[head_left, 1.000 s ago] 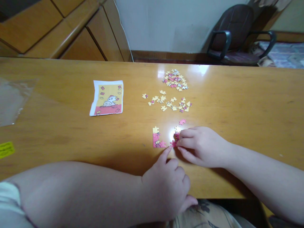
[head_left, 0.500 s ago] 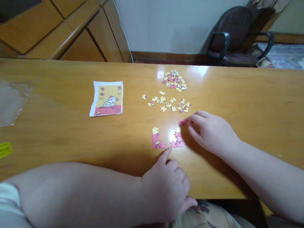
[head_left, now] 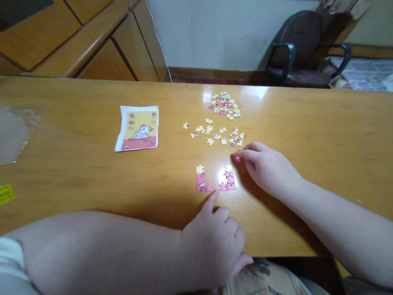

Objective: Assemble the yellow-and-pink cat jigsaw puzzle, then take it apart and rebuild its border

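My right hand (head_left: 264, 166) has its thumb and index finger at a pink puzzle piece (head_left: 238, 160), which looks tilted between the fingertips. My left hand (head_left: 215, 241) rests near the table's front edge, index finger stretched out and touching the wood, thumb apart, holding nothing. Its fingertip lies in the gap between two joined groups of pieces: a yellow-and-pink left corner (head_left: 200, 178) and a yellow-and-pink right corner (head_left: 231, 180). Loose, mostly yellow pieces (head_left: 209, 128) are scattered farther back, with a denser pile (head_left: 225, 105) behind them.
A printed picture (head_left: 138, 129) of a white animal on yellow and pink lies left of the pieces. A clear plastic bag (head_left: 18, 131) and a yellow label (head_left: 6, 194) are at the table's (head_left: 76, 172) left. An office chair (head_left: 299, 49) stands beyond.
The pink piece has turned and shifted slightly right and down in my right hand's fingers. My left hand has hardly moved.
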